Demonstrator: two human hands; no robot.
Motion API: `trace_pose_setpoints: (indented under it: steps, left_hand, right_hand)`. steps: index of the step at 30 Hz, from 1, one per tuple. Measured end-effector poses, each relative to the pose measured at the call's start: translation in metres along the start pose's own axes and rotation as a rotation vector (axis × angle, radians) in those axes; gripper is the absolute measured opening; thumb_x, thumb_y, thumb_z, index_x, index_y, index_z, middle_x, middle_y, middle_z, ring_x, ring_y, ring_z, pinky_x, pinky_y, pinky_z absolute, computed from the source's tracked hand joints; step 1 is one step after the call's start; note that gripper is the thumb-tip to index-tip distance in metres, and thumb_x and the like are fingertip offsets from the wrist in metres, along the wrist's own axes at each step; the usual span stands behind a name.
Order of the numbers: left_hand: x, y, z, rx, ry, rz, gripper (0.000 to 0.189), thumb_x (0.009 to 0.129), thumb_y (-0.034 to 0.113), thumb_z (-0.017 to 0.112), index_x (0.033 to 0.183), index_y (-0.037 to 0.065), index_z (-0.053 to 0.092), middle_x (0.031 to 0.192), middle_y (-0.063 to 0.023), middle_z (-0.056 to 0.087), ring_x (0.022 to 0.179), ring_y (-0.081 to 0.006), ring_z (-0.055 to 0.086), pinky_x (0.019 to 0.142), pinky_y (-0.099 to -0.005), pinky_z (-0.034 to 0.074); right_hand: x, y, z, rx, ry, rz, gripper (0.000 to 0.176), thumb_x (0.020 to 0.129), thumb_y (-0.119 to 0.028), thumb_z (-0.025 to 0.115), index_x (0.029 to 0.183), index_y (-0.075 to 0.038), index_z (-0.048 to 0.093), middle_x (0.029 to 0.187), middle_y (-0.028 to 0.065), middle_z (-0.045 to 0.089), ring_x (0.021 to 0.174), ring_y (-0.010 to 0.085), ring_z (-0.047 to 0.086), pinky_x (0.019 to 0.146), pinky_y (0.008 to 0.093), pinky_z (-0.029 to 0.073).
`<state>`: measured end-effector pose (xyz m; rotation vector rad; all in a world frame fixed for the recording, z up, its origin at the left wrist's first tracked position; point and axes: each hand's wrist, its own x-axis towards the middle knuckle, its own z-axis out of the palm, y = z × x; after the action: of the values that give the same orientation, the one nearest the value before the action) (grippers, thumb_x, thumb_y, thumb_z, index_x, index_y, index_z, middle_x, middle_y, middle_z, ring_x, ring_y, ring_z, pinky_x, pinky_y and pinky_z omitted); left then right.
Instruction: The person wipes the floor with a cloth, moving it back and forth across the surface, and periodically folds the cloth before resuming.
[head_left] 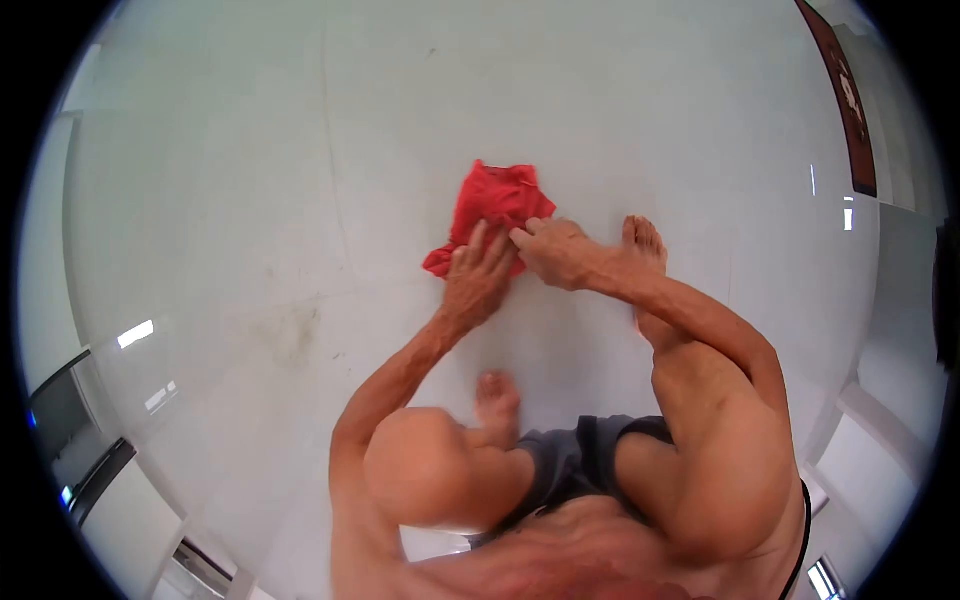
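Observation:
A crumpled red cloth (497, 193) lies on the pale glossy tiled floor in front of me. My left hand (478, 276) rests on its lower part, fingers stretched out and slightly apart. At the cloth's right edge, my right hand (556, 252) has its fingers curled in and closed on the fabric. Both hands are close together, and the right fingertips partly cover the cloth where they grip it. The left hand is slightly blurred.
My bare feet, one by the right forearm (648, 245) and one below the left hand (496, 398), flank the work spot. A brownish smudge (290, 335) marks the floor at left. A dark red mat (845, 95) lies at upper right.

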<state>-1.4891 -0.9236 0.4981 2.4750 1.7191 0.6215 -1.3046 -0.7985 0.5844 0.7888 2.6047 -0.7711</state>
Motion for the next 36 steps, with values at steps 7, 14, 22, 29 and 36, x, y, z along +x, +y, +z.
trace_pose_setpoints:
  steps: [7, 14, 22, 29, 36]
  left_hand:
    - [0.022, -0.047, -0.025, 0.061, -0.099, 0.088, 0.060, 0.088, 0.011, 0.071, 0.147, 0.011, 0.062, 0.161, -0.0066, 0.049, 0.158, -0.0347, 0.035, 0.103, -0.0462, 0.041]
    - [0.045, -0.100, -0.095, 0.040, -0.428, 0.060, 0.061, 0.095, 0.007, 0.066, 0.155, 0.010, 0.055, 0.166, -0.0057, 0.045, 0.160, -0.0346, 0.031, 0.108, -0.0475, 0.041]
    - [0.014, -0.076, -0.082, 0.049, -0.379, -0.058, 0.031, 0.095, 0.021, 0.071, 0.122, 0.007, 0.076, 0.158, -0.0147, 0.048, 0.160, -0.0396, 0.027, 0.113, -0.0517, 0.038]
    - [0.066, 0.019, 0.022, -0.028, -0.008, -0.309, 0.043, 0.085, 0.009, 0.071, 0.127, 0.000, 0.072, 0.150, -0.0198, 0.054, 0.156, -0.0439, 0.034, 0.098, -0.0571, 0.044]
    - [0.216, 0.092, 0.094, -0.076, -0.105, 0.037, 0.036, 0.092, 0.018, 0.066, 0.124, 0.008, 0.077, 0.147, -0.0067, 0.060, 0.160, -0.0352, 0.029, 0.115, -0.0517, 0.037]
  right_hand:
    - [0.033, -0.010, -0.011, 0.102, 0.131, 0.198, 0.034, 0.094, -0.011, 0.067, 0.124, 0.001, 0.059, 0.117, 0.0250, 0.064, 0.105, 0.0416, 0.069, 0.087, 0.0522, 0.057]
    - [0.082, -0.036, -0.027, -0.089, 0.324, -0.050, 0.059, 0.083, -0.011, 0.079, 0.137, 0.002, 0.056, 0.120, 0.0296, 0.061, 0.095, 0.0403, 0.068, 0.078, 0.0497, 0.056]
    - [0.091, -0.029, 0.010, -0.165, 0.598, -0.359, 0.064, 0.080, -0.017, 0.080, 0.136, 0.006, 0.061, 0.142, 0.0340, 0.056, 0.087, 0.0321, 0.064, 0.074, 0.0456, 0.055]
    - [0.037, 0.048, 0.022, -0.105, 0.694, -0.179, 0.051, 0.083, -0.008, 0.073, 0.132, 0.001, 0.067, 0.152, 0.0237, 0.058, 0.099, 0.0376, 0.068, 0.083, 0.0493, 0.056]
    - [-0.071, 0.143, -0.014, -0.022, 0.683, 0.444, 0.038, 0.105, -0.015, 0.060, 0.141, -0.005, 0.067, 0.155, 0.0142, 0.059, 0.111, 0.0388, 0.066, 0.096, 0.0455, 0.054]
